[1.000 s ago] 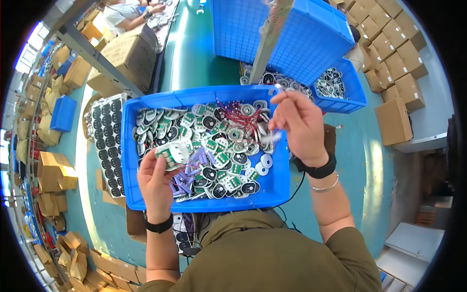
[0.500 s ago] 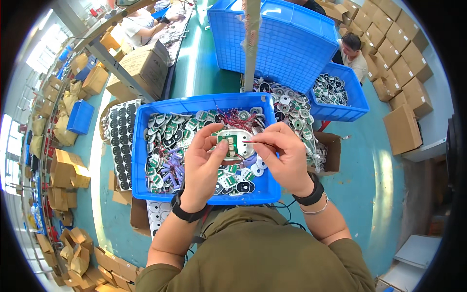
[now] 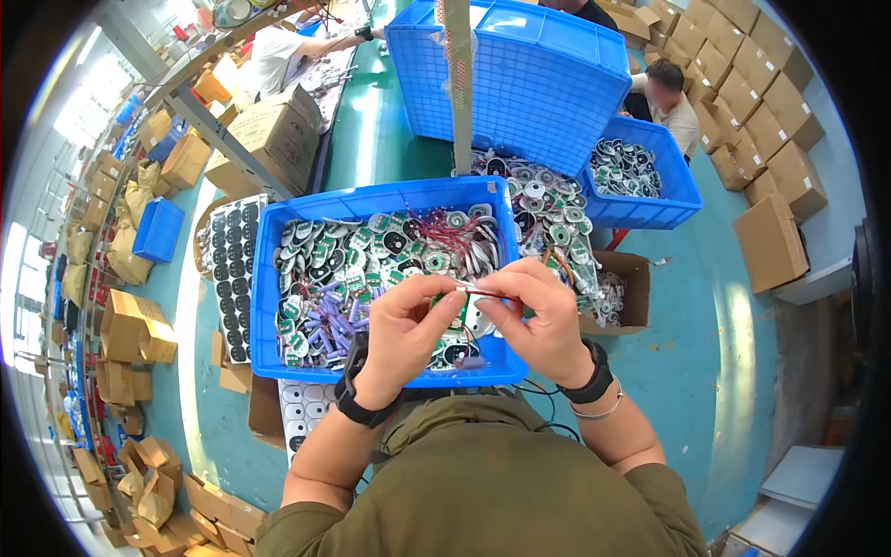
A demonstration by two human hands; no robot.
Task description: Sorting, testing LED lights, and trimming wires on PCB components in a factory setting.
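Note:
Over a blue bin (image 3: 382,373), my two hands meet at chest height. My left hand (image 3: 401,327) is closed, thumb and forefinger pinched at the edge of a white plate with a green circuit board (image 3: 477,321), now partly hidden behind the fingers. Thumb and forefinger of my right hand (image 3: 540,314) pinch thin red and black wires (image 3: 486,294), whose end reaches my left fingertips. A blurred purple cylinder (image 3: 471,363) hangs below the plate. Many similar plates with boards (image 3: 320,260), purple cylinders (image 3: 325,320) and a bundle of red wires (image 3: 450,232) fill the bin.
A large blue crate (image 3: 506,88) stands on edge behind a metal post (image 3: 459,102). Another blue bin (image 3: 640,215) of boards is at the right, near a crouching person (image 3: 670,102). A tray of black discs (image 3: 232,269) lies left; cardboard boxes (image 3: 278,139) stand around.
The plate has tipped and dropped behind my fingers, so its face shows less. My hands have come closer together and slightly lower, with the wires now at my left fingertips.

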